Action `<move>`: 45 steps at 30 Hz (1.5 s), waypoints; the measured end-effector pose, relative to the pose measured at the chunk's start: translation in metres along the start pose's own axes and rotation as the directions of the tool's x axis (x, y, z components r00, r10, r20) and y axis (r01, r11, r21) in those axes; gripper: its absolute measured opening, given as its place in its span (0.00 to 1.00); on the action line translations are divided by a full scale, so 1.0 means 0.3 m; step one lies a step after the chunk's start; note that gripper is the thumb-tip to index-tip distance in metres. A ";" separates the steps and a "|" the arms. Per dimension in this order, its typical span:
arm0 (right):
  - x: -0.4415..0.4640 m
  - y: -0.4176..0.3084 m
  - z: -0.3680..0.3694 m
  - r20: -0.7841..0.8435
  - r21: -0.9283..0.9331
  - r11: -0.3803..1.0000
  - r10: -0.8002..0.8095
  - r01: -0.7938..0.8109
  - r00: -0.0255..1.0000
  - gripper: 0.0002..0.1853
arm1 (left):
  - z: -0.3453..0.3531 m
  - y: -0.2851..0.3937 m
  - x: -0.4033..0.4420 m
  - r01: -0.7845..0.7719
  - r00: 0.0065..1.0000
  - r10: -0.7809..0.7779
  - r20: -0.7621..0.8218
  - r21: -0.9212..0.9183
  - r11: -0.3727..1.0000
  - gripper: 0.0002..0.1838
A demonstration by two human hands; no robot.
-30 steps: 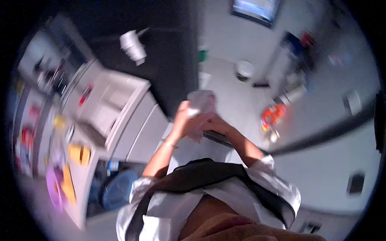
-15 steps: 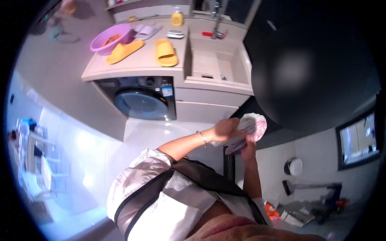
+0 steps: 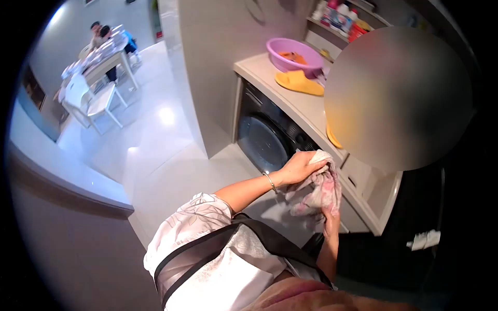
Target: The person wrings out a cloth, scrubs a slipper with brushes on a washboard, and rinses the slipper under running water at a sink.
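A white and pink patterned towel (image 3: pixel 317 193) hangs crumpled between my two hands, in front of the counter. My left hand (image 3: pixel 302 167), with a bracelet on its wrist, is closed on the upper part of the cloth. Lower down and to the right, my right hand (image 3: pixel 330 220) grips the bottom of the towel; its fingers are partly covered by the folds.
On the counter (image 3: pixel 254 63) stand a purple basin (image 3: pixel 294 53) with orange things in it and a yellow slipper (image 3: pixel 298 83). Below is a front-loading washing machine (image 3: pixel 263 140). A sink (image 3: pixel 381 199) lies at right, partly behind a blurred patch. Two people sit at a far table (image 3: pixel 106 65).
My view has swung left, bringing the far table and chair closer into sight. The towel, bunched up before, now hangs more spread out, with my right hand lower on it.
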State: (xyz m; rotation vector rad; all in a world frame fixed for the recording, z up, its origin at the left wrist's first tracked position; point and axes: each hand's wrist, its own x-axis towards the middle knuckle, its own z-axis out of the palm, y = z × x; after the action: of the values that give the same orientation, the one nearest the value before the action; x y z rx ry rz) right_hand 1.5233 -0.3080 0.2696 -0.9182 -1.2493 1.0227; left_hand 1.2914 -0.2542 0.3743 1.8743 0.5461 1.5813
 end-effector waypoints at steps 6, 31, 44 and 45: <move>0.279 0.085 0.095 0.238 -0.522 0.839 0.312 -0.150 0.920 0.20 | -0.158 0.033 0.045 0.049 0.999 -0.050 -0.015 -0.036 0.998 0.16; 0.740 -0.287 0.131 0.908 -0.210 0.917 0.055 0.338 0.415 0.36 | -0.107 0.065 0.185 0.362 0.886 -0.314 -0.342 0.086 0.928 0.18; 0.692 -0.291 0.548 0.796 0.055 0.956 -0.216 0.287 0.566 0.13 | -0.385 -0.140 -0.050 0.310 0.839 -0.193 -0.509 0.156 0.938 0.26; 0.680 -0.281 0.620 0.786 0.059 0.958 -0.219 0.282 0.578 0.13 | -0.438 -0.139 -0.085 0.278 0.825 -0.132 -0.550 0.191 0.941 0.32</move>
State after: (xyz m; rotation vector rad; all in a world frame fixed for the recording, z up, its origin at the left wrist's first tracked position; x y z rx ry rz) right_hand 1.3532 -0.1385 0.4297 -0.2708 -2.1090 1.1966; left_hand 1.1611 -0.2157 0.3394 1.4616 1.2169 1.9521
